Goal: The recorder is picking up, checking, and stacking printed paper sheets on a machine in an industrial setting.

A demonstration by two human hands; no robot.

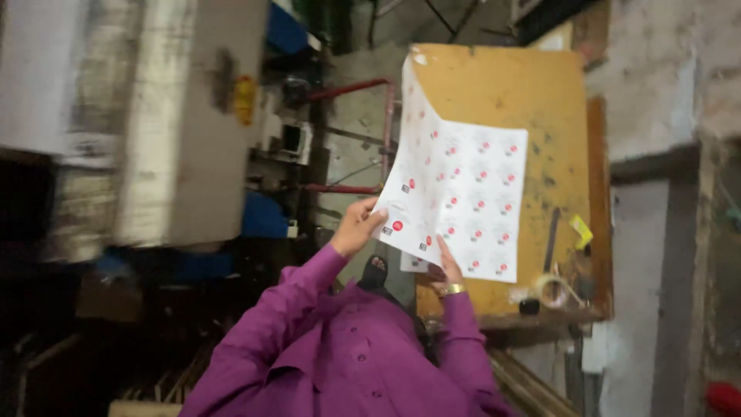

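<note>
A large white printed sheet (463, 193) with rows of small red round marks hangs creased over the left edge of a yellow-topped table (502, 85). My left hand (357, 228) grips the sheet's lower left edge, thumb on top. My right hand (448, 266), with a gold band at the wrist, pinches the sheet's near edge above the table. Both purple sleeves (309, 309) and my shirt front fill the bottom of the view. A sandalled foot (376, 272) shows between my arms.
On the table's near right corner lie a tape roll (553, 290), a dark flat strip (551, 239), a yellow piece (580, 230) and a small black item (529, 306). A big grey machine (154, 123) stands left, with a red metal frame (351, 89) beside it. A rough wall (656, 77) rises on the right.
</note>
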